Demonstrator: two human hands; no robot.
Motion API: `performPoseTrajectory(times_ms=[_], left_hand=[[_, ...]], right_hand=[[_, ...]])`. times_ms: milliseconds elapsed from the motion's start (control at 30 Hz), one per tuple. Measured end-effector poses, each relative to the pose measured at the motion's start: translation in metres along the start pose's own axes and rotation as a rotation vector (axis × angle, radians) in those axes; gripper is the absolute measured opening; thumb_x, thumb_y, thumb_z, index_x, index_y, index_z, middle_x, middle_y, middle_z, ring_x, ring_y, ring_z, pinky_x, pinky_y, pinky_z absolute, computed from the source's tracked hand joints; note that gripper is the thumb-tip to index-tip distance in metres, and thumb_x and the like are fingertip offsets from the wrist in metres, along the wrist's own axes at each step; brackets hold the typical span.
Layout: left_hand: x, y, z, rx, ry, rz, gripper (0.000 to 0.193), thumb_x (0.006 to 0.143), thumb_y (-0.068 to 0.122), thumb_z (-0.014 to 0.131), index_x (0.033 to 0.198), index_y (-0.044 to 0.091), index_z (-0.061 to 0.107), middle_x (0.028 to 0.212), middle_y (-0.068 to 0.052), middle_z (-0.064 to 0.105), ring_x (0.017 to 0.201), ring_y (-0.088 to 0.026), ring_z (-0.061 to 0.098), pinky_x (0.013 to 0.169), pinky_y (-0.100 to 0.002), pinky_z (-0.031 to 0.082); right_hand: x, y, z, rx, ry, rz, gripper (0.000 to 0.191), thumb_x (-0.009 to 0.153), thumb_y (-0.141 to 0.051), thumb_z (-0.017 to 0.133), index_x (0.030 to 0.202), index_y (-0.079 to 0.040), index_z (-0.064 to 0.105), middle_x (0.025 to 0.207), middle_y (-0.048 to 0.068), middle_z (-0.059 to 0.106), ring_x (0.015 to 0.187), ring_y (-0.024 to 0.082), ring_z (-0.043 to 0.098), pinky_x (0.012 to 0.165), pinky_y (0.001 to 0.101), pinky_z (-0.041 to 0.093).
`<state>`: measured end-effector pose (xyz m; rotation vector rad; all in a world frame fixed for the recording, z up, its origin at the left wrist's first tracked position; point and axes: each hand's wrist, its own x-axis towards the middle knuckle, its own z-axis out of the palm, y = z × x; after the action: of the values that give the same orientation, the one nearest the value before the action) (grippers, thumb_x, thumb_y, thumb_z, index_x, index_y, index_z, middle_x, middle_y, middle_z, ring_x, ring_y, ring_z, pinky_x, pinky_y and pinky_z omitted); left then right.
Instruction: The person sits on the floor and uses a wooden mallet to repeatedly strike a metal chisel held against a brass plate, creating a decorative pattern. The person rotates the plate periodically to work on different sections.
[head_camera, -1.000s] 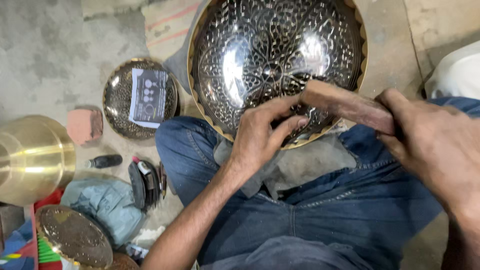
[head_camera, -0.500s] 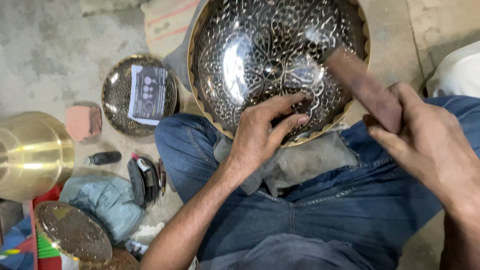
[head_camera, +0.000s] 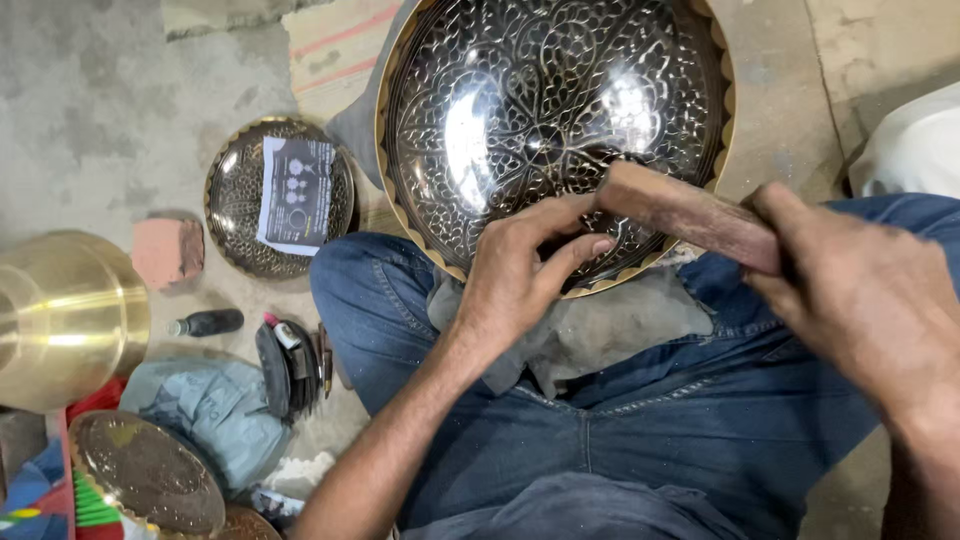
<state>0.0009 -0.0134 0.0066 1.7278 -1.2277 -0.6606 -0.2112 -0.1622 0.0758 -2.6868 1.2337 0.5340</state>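
1. At the far left a polished brass vessel (head_camera: 60, 320) lies on its side on the concrete floor (head_camera: 90, 110), with a pink brick (head_camera: 167, 250) just beside it and a small dark bottle (head_camera: 208, 323) below the brick.
2. Lower left, a flat engraved brass plate (head_camera: 150, 472) lies next to a crumpled grey-blue cloth (head_camera: 215, 405) and a black pouch (head_camera: 282, 365).
3. Further right, a small dark engraved dish (head_camera: 240, 195) sits on the floor with a printed paper sheet (head_camera: 296, 195) laid across it.
4. The large engraved bowl (head_camera: 520, 110), dark and glossy with a scalloped golden rim, leans against the person's knees; a grey rag (head_camera: 600, 330) is spread on the jeans (head_camera: 640, 440) under its lower rim.
5. The left hand (head_camera: 515, 280) rests on the bowl's lower part. Its fingers (head_camera: 565, 255) are pinched closely together against the engraved face, as if holding something thin, though what they grip cannot be made out.
6. The wooden mallet block (head_camera: 685, 215) lies angled across the bowl's lower right, its end just above the left hand's fingertips.
7. The right hand (head_camera: 860, 300) is wrapped tightly round the near end of the wooden block, its fingers fully curled about it.
8. At the far right edge a white object (head_camera: 915, 145) shows only in part.
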Motion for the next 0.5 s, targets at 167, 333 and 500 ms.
performPoseTrajectory(times_ms=[167,333,500], left_hand=[[-0.006,0.003,0.018,0.035,0.188,0.055,0.04,0.096,0.024,0.074,0.132,0.007,0.065,0.111,-0.009,0.077,0.092,-0.016,0.076,0.075,-0.032,0.065],[-0.006,-0.001,0.023,-0.047,0.146,-0.056,0.035,0.098,0.024,0.07,0.129,0.008,0.066,0.1,-0.005,0.078,0.085,-0.013,0.077,0.072,-0.029,0.067],[-0.007,0.0,0.024,-0.051,0.172,-0.043,0.037,0.098,0.027,0.071,0.128,0.007,0.065,0.1,-0.006,0.078,0.088,-0.013,0.078,0.07,-0.028,0.067]], right_hand=[[0.001,0.001,-0.007,0.087,0.246,-0.144,0.042,0.085,-0.025,0.075,0.122,-0.014,0.059,0.09,0.01,0.073,0.077,0.027,0.074,0.07,0.0397,0.058],[0.01,-0.008,-0.024,-0.19,0.126,-0.107,0.042,0.088,-0.029,0.076,0.125,-0.02,0.061,0.091,0.003,0.073,0.084,0.021,0.074,0.074,0.0366,0.058],[0.033,-0.001,-0.03,-0.231,-0.005,-0.05,0.034,0.097,-0.026,0.071,0.128,-0.02,0.06,0.089,0.004,0.073,0.077,0.019,0.071,0.068,0.032,0.062]])
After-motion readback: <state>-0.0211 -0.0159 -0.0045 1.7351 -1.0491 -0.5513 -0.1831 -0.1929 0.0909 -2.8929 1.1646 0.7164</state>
